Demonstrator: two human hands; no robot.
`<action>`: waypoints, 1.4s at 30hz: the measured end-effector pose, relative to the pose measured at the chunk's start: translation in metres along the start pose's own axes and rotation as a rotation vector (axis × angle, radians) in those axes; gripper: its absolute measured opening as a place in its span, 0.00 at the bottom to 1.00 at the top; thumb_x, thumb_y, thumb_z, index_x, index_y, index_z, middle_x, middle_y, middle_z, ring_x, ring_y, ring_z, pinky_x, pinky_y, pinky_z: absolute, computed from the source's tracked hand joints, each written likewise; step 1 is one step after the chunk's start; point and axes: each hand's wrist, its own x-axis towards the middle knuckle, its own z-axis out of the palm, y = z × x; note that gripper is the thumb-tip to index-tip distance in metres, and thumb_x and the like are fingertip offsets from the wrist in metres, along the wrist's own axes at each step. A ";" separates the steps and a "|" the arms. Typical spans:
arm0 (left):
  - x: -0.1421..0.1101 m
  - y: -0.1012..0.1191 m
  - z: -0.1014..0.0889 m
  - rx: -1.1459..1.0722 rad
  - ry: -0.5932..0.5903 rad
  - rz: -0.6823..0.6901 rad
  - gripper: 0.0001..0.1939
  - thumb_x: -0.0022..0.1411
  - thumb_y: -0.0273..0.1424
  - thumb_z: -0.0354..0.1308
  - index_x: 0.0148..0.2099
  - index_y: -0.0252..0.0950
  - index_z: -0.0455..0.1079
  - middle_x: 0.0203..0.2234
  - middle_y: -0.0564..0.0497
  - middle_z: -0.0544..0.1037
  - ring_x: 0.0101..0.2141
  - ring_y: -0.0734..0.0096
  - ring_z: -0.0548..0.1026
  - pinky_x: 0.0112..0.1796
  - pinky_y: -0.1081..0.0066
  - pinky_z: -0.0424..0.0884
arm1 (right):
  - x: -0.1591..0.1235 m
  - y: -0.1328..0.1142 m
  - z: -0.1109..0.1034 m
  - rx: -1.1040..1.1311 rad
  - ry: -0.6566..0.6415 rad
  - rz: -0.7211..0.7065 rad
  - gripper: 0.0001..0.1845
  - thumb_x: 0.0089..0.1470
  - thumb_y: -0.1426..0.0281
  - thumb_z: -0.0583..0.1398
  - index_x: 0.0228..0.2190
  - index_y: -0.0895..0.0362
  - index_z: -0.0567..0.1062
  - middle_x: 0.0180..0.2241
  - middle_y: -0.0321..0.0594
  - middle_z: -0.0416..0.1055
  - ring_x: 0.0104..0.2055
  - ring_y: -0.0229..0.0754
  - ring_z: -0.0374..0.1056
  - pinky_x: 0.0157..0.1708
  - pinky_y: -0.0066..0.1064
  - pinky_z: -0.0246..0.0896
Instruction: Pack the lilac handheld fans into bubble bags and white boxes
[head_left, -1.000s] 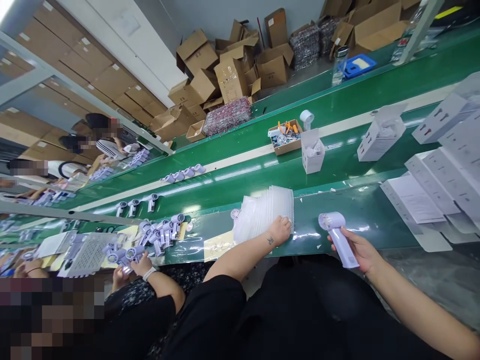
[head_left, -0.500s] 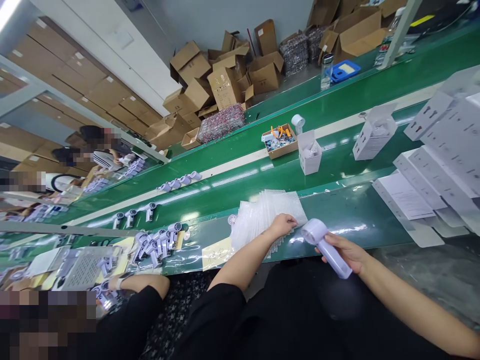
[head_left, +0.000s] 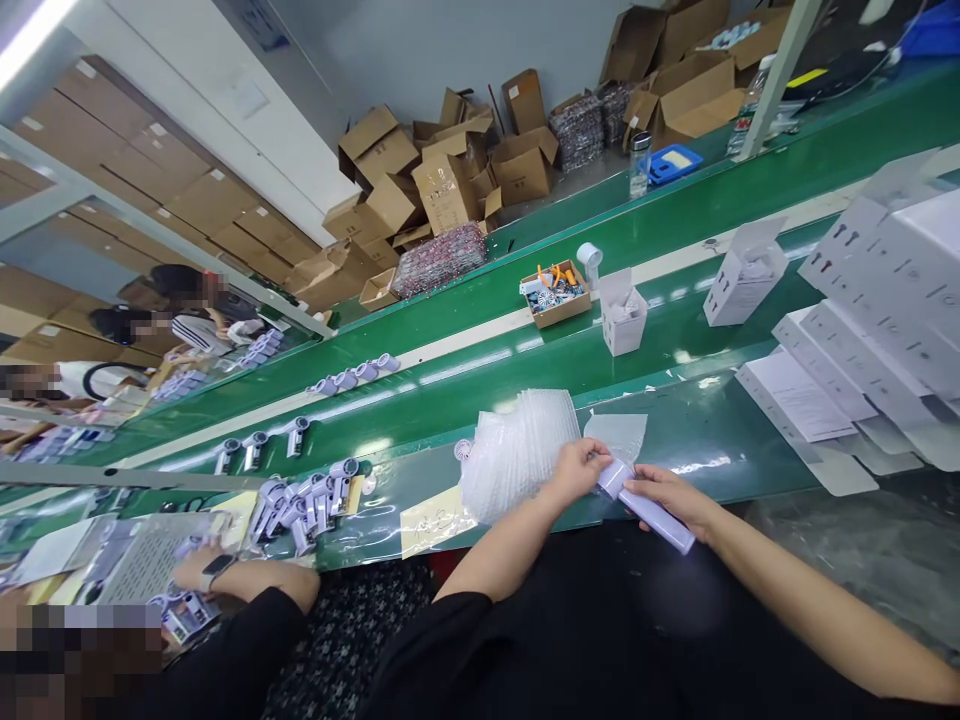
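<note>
The person's left forearm slants forward and to the right from the black sleeve, wrist slightly bent, with the left hand back upward. Its fingers are drawn in narrow at the head of the lavender fan, beside the near edge of a clear bag; whether they grip the fan, the bag or both cannot be told.

The right forearm reaches in from the lower right corner, angled forward and to the left. The right hand is closed around the fan's handle near the head, thumb side up. The fan is at the near edge of the green table, its head toward the left hand and its handle sloping down to the right, toward the body.

The single bag lies on the table just beyond the fan's head. Left of it is a fanned stack of clear bags, with a yellowish sheet at its near left. White cartons stand and lean at the right, well apart from both hands.
</note>
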 end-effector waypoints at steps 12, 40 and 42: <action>-0.017 0.002 -0.010 0.523 -0.027 0.514 0.14 0.64 0.26 0.44 0.51 0.33 0.62 0.37 0.45 0.67 0.40 0.67 0.66 0.43 0.67 0.66 | -0.003 0.007 0.007 0.189 0.199 -0.248 0.18 0.42 0.66 0.67 0.35 0.53 0.69 0.27 0.32 0.70 0.23 0.35 0.66 0.19 0.29 0.70; -0.002 0.048 0.035 0.070 -0.174 -0.023 0.10 0.52 0.31 0.54 0.36 0.34 0.73 0.21 0.55 0.72 0.23 0.77 0.67 0.27 0.77 0.63 | -0.014 0.002 -0.030 0.259 0.266 0.127 0.12 0.48 0.68 0.62 0.34 0.52 0.64 0.25 0.34 0.72 0.25 0.42 0.71 0.25 0.36 0.69; 0.000 0.048 0.033 0.026 -0.167 -0.067 0.09 0.50 0.30 0.55 0.34 0.33 0.73 0.20 0.56 0.71 0.22 0.77 0.67 0.26 0.77 0.63 | -0.019 -0.006 -0.038 0.045 0.259 0.078 0.09 0.47 0.67 0.61 0.30 0.53 0.65 0.23 0.32 0.69 0.23 0.39 0.68 0.23 0.31 0.64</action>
